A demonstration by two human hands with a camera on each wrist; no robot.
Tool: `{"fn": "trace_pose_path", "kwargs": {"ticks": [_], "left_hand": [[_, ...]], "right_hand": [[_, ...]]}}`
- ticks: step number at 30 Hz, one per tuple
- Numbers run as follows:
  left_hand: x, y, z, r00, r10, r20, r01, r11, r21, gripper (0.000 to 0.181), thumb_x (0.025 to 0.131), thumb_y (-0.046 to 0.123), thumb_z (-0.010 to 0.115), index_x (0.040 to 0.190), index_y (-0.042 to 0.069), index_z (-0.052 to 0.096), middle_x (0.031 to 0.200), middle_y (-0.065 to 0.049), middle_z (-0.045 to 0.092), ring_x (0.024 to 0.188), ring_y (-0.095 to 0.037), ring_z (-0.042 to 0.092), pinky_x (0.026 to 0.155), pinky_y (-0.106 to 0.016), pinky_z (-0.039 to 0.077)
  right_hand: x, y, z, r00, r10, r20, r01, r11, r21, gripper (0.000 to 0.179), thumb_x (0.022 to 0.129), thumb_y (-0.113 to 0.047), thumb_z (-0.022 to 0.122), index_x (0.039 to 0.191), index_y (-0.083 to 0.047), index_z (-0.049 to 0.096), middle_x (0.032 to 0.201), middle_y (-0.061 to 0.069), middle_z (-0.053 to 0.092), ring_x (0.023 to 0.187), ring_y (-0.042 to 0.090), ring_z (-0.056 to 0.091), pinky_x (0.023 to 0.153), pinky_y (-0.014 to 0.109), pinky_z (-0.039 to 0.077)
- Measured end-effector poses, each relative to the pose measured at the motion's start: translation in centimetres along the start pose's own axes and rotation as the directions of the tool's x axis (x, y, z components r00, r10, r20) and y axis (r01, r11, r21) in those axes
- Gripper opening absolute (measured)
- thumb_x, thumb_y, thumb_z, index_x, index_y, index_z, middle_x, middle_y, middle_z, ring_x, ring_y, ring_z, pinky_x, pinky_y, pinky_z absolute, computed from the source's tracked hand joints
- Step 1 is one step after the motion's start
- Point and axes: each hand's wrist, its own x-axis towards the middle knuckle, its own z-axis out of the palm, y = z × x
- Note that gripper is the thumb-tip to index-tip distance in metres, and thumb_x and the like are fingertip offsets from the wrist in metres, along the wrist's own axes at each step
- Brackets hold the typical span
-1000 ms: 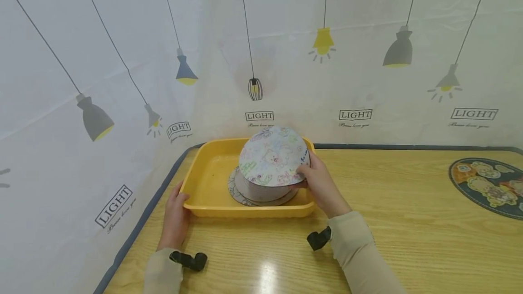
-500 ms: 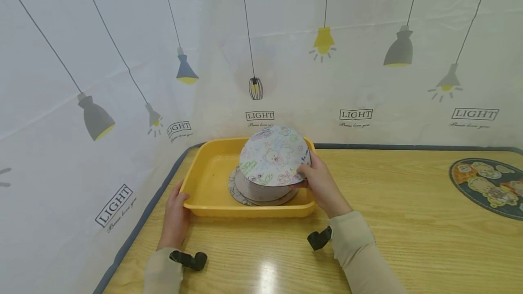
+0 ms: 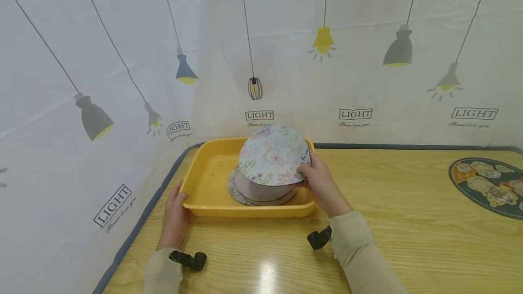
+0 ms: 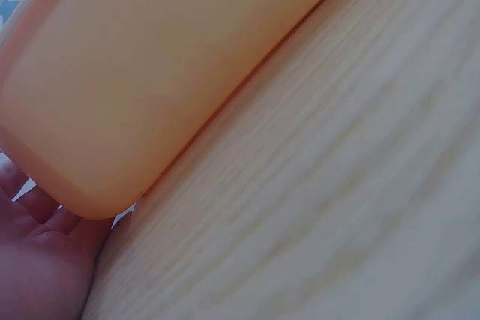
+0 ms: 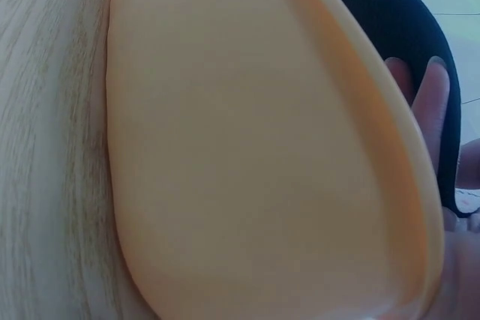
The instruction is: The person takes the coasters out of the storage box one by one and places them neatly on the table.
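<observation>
A yellow tray (image 3: pixel 208 171) stands on the table, holding a stack of round mats (image 3: pixel 261 193). My left hand (image 3: pixel 176 214) grips the tray's front left corner, its thumb at the rim. In the left wrist view, the fingers (image 4: pixel 41 204) of that hand lie around the tray's corner. With my right hand (image 3: pixel 320 183) I pinch a white round mat (image 3: pixel 273 158) printed with a coloured bear drawing, thumb on top and fingers beneath. It is tilted over the stack. From the right wrist view, the held mat's black underside (image 5: pixel 382 13) shows beyond the tray wall.
A dark round mat (image 3: pixel 490 185) with bear pictures lies on the wooden table (image 3: pixel 392 194) at the far right. Behind and to the left, a pale sheet (image 3: pixel 286 71) printed with lamps covers the walls. Dark edging (image 3: pixel 408 147) runs along the table's back.
</observation>
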Motion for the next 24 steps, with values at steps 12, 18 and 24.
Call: {"fn": "trace_pose_path", "kwargs": {"ticks": [12,18,24], "left_hand": [[-0.06,0.07,0.02,1.000,0.008,0.010,-0.008,1.000,-0.014,0.047,0.090,0.007,0.034,0.136,0.017,0.035,0.134,-0.005,0.035,0.118,-0.028,0.038,0.086,-0.027,0.041],[-0.01,-0.01,-0.02,1.000,0.005,0.019,-0.005,1.000,0.009,0.049,0.090,0.007,0.033,0.137,0.018,0.032,0.136,-0.005,0.033,0.119,-0.028,0.037,0.085,-0.026,0.042],[0.08,-0.11,-0.01,1.000,0.000,0.009,0.000,1.000,0.028,0.050,0.088,0.008,0.034,0.137,0.018,0.033,0.135,-0.003,0.034,0.119,-0.027,0.038,0.085,-0.026,0.042]], "right_hand": [[-0.02,-0.05,-0.16,1.000,0.002,0.025,-0.002,1.000,0.002,0.056,0.088,-0.003,0.038,0.139,-0.023,0.027,0.118,0.014,0.045,0.081,0.025,0.057,0.069,0.039,0.050],[0.06,0.25,-0.14,1.000,-0.024,0.018,0.024,1.000,0.000,0.056,0.087,-0.002,0.038,0.139,-0.022,0.028,0.118,0.012,0.046,0.081,0.024,0.057,0.067,0.038,0.050],[0.15,0.47,-0.20,0.999,-0.041,0.017,0.041,0.999,0.004,0.057,0.087,-0.002,0.037,0.139,-0.022,0.027,0.119,0.011,0.046,0.081,0.024,0.057,0.067,0.037,0.051]]}}
